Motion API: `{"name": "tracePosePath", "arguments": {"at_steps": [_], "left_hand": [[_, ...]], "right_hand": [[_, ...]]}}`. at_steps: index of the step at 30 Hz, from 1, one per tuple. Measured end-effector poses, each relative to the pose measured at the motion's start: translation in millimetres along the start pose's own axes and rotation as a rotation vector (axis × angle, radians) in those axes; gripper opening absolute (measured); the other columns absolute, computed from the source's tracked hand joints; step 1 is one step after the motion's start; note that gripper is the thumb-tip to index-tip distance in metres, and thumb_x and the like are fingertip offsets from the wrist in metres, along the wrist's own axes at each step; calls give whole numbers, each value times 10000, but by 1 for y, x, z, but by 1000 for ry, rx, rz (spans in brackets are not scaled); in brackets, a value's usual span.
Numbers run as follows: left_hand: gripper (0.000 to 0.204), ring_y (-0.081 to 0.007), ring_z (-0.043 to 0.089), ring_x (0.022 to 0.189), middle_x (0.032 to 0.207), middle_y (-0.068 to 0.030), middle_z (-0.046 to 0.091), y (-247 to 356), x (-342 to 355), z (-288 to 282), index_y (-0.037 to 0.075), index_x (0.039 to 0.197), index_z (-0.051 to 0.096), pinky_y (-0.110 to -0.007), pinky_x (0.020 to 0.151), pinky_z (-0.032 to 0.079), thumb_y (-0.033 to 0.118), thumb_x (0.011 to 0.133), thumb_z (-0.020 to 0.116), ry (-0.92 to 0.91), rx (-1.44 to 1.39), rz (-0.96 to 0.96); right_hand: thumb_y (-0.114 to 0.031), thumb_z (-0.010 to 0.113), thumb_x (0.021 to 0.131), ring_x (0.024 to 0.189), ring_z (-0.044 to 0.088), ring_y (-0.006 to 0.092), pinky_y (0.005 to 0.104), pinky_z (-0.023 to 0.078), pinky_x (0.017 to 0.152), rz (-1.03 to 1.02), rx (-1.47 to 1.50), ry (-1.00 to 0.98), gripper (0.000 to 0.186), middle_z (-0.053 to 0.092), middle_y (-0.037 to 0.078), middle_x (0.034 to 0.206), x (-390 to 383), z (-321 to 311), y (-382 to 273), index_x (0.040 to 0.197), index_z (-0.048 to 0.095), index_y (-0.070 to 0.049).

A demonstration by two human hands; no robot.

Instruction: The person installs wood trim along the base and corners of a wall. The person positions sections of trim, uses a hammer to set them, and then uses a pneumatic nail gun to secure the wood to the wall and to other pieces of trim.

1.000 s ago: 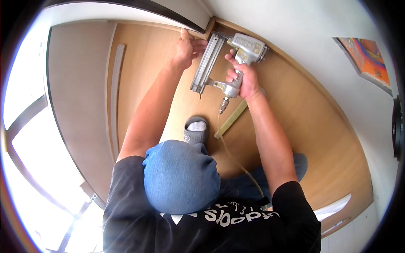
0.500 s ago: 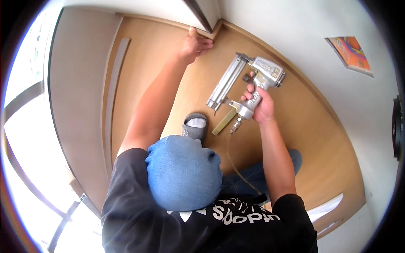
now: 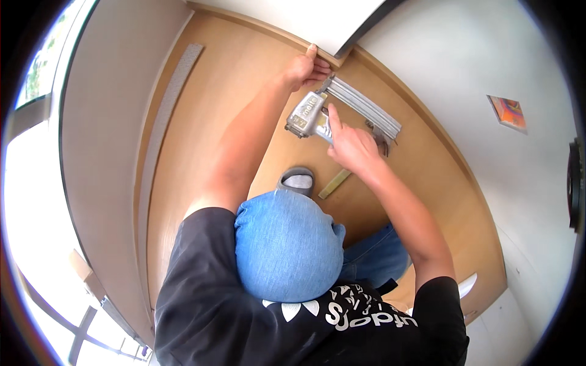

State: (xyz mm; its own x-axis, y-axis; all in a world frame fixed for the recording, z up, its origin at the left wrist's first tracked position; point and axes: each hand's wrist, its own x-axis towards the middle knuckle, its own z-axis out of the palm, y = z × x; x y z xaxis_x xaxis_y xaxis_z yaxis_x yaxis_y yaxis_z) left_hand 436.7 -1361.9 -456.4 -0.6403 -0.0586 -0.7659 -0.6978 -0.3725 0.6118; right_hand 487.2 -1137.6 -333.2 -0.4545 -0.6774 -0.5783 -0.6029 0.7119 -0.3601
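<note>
At the outside wall corner, my left hand (image 3: 302,70) grips a thin wooden baseboard (image 3: 259,24), its thumb over the top edge and its other fingers against the front. My right hand (image 3: 355,146) is closed round the handle of a silver pneumatic nail gun (image 3: 303,113), with the index finger stretched along its body. The gun is turned so that its nose is close to the corner, just by my left fingers. Its long magazine (image 3: 366,105) slants away to the right. My right hand hides most of the handle.
A yellowish wooden strip (image 3: 334,185) lies on the wood-toned floor (image 3: 223,91) beside my grey slipper (image 3: 297,181). Along the left wall rests a long grey strip (image 3: 168,100). An opening with orange and coloured wires (image 3: 508,113) shows in the right wall.
My right hand has swung the nail gun round and up to the corner, so its magazine now points right instead of left. My left hand stays on the baseboard. The view has shifted slightly.
</note>
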Motion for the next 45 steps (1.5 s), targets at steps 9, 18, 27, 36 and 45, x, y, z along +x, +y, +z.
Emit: {"name": "tracePosePath", "arguments": {"at_steps": [9,18,27,36,45], "left_hand": [[692,-228,639,940,1083,-130,720,-8,13,-13,-5,1203,683,-373,821,533,558,1116,290,-98,-3,22],[676,-221,619,907,1042,-127,720,-10,18,-6,-3,1136,715,-400,878,508,536,1120,308,-41,115,102],[684,-198,609,846,927,-87,708,-15,41,-6,8,1060,717,-380,799,514,545,1118,296,-15,113,126],[737,-216,701,962,1199,-53,746,36,22,-14,38,1175,716,-347,860,495,568,1114,207,-94,73,51],[720,-230,718,1035,1172,-107,752,44,32,-38,19,1126,713,-404,919,493,568,1111,248,-27,39,83]], "right_hand": [[-179,684,852,915,723,400,498,585,828,119,-79,-46,923,713,242,1099,57,16,-8,1630,210,-32],[-218,715,863,954,718,408,501,582,849,157,-45,-17,941,703,248,1156,63,27,0,1636,199,-74],[-177,704,853,915,724,417,516,590,800,245,-9,8,740,714,263,1097,70,34,10,1499,367,-46],[-144,636,843,765,722,395,517,585,691,97,-124,23,923,728,230,977,55,22,5,1645,180,-100],[-172,743,774,671,702,386,495,589,618,61,-122,188,948,713,192,847,77,72,4,1602,291,-74]]}}
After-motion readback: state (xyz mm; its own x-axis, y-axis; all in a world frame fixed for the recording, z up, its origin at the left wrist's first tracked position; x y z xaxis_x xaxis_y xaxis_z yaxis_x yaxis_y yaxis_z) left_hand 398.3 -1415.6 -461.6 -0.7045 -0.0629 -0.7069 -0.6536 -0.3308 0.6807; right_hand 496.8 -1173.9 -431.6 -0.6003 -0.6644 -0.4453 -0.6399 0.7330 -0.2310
